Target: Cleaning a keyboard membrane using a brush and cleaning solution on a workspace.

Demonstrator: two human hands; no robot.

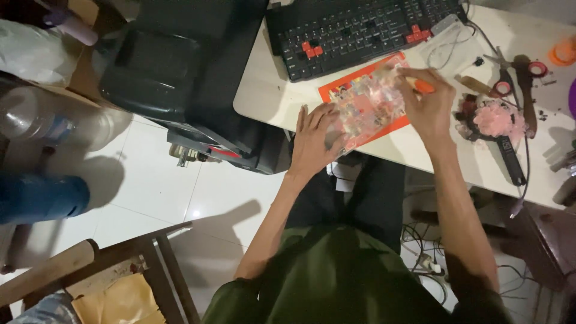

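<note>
My left hand (315, 139) lies flat, fingers spread, on the lower left corner of a clear plastic sheet (366, 108) printed with small coloured figures; the palm presses that corner down at the counter (264, 90) edge. My right hand (427, 105) closes its fingers on the sheet's upper right edge, pinching it between thumb and forefinger and lifting that side; an orange pen (423, 86) shows just beside those fingers, though I cannot tell whether it is gripped. The sheet sits over an orange card (351, 78), which lies on the counter just below a black keyboard (354, 30) with a few red keys. To the right of the right hand: a pink fluffy lump (497, 119) on a dark tool, scissors (501, 75) with red handles, a red tape roll (538, 68), a white cable (450, 45). Left of the counter stands a black chair (174, 66); the floor (156, 186) is white tile; a wooden frame (120, 258) occupies the lower left corner.
</note>
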